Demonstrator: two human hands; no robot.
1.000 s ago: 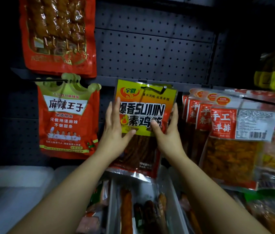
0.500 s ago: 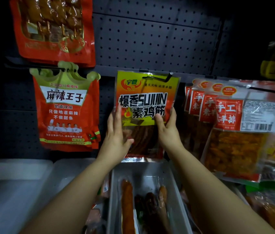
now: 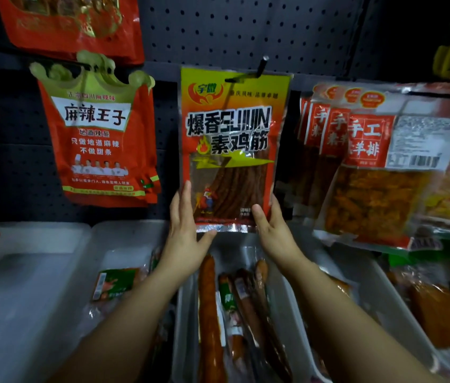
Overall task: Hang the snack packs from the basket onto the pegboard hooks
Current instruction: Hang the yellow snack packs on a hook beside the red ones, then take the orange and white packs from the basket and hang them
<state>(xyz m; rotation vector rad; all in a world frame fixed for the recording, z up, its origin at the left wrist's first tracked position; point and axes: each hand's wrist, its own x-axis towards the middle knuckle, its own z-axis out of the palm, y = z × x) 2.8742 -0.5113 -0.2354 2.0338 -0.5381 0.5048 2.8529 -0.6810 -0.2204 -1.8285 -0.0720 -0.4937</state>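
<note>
A yellow and red snack pack (image 3: 232,134) hangs on a black hook (image 3: 261,66) of the grey pegboard (image 3: 246,29). My left hand (image 3: 185,236) touches the pack's lower left corner, fingers straight along its edge and thumb under the foil bottom. My right hand (image 3: 273,233) holds the lower right corner, thumb on the front and fingers behind. No basket is in view.
An orange crown-topped pack (image 3: 96,139) hangs to the left, a red pack (image 3: 74,23) above it. Several red packs (image 3: 370,161) hang on the right. White trays (image 3: 295,313) below hold sausages (image 3: 210,313).
Both hands slid down from the pack's middle to its bottom corners. The pack now hangs straight on the hook, and the view has shifted lower.
</note>
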